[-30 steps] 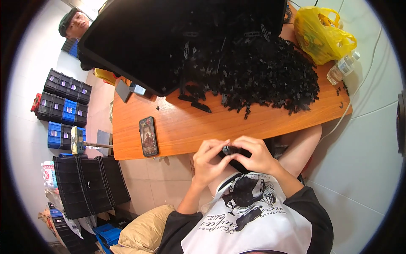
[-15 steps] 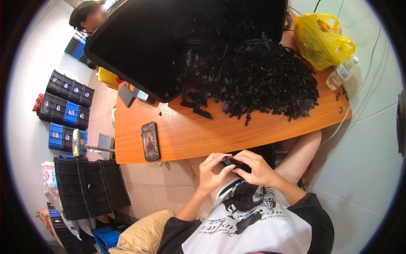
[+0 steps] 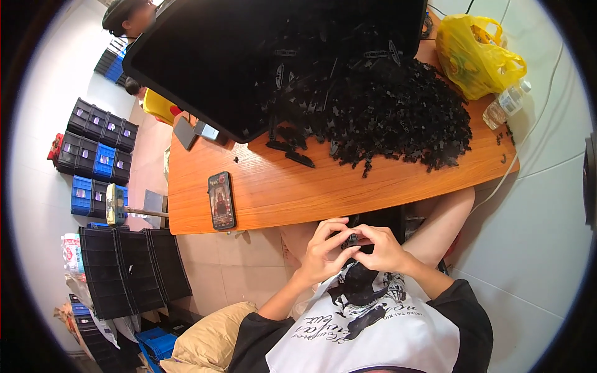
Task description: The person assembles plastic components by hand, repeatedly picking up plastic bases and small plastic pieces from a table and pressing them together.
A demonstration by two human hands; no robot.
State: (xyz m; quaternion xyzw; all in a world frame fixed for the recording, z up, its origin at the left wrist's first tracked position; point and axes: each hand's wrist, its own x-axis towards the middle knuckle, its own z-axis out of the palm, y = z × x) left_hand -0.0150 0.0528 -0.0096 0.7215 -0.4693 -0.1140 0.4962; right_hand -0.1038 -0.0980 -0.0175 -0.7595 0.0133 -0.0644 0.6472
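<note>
The left hand (image 3: 324, 253) and right hand (image 3: 379, 250) meet just off the near edge of the worktop (image 3: 286, 196), both pinching a small black part (image 3: 353, 239) between them. Farther off, a heap of black pieces (image 3: 398, 118) adjoins a black tray (image 3: 199, 74); a phone (image 3: 221, 201) lies left, and a bottle (image 3: 505, 108) far right, beside a yellow bag (image 3: 469, 59).
</note>
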